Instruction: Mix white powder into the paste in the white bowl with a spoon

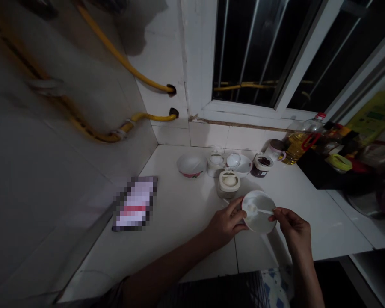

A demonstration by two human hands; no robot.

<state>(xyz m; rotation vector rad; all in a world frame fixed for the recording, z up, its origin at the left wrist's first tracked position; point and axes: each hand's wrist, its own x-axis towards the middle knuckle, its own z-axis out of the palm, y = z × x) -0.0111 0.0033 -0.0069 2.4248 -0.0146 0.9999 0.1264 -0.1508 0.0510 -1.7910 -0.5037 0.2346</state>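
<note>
My left hand [226, 224] grips the rim of a white bowl [259, 223] from its left side, thumb over the edge. The bowl is tilted so that its inside faces me. My right hand [293, 229] pinches the handle of a small white spoon [265, 211], whose head is down inside the bowl. Some pale stuff lies by the spoon's head; I cannot make out what it is. Just behind the bowl stands an open square container [229, 184] with white contents.
Farther back are a bowl with a red pattern [191, 166], a lidded jar [216, 164], a jar of dark contents [262, 164], a mug [275, 150] and an oil bottle [291, 149]. A blurred phone-like slab [135, 204] leans at left. A black box [321, 169] stands at right.
</note>
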